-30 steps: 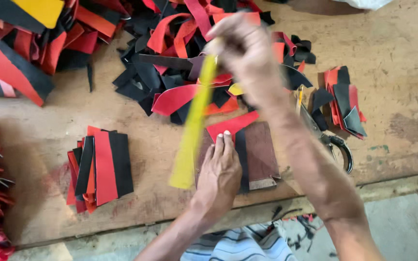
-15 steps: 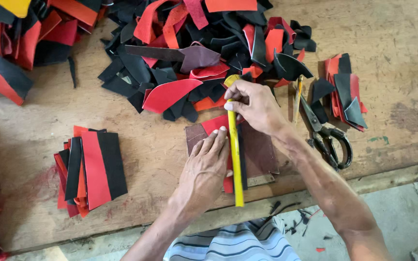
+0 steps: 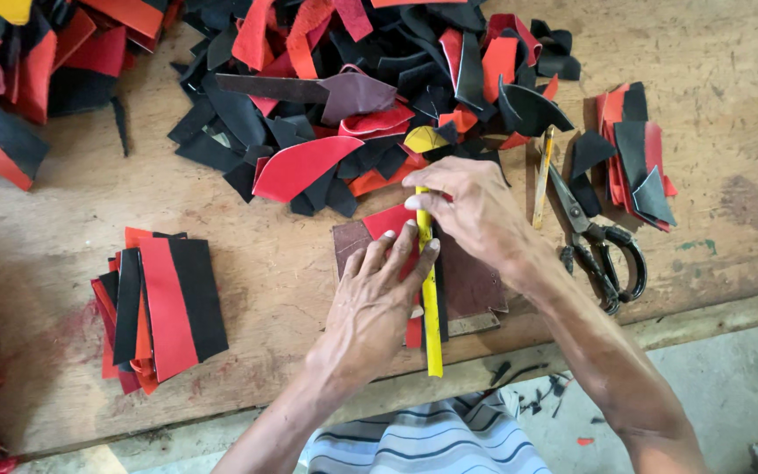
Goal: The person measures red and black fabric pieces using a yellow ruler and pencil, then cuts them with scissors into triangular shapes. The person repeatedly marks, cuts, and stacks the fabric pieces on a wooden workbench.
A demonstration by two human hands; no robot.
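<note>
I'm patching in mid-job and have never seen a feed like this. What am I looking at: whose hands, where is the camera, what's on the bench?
There is no machine here: a person works with two bare hands, and the single camera sits on their head, looking down. The left hand presses flat on a red piece lying over a brown board. The right hand pinches the top of a yellow ruler laid across them. On the wooden table lie a big heap of red and black scraps, a neat stack of red and black strips to the left, and black scissors to the right.
</note>
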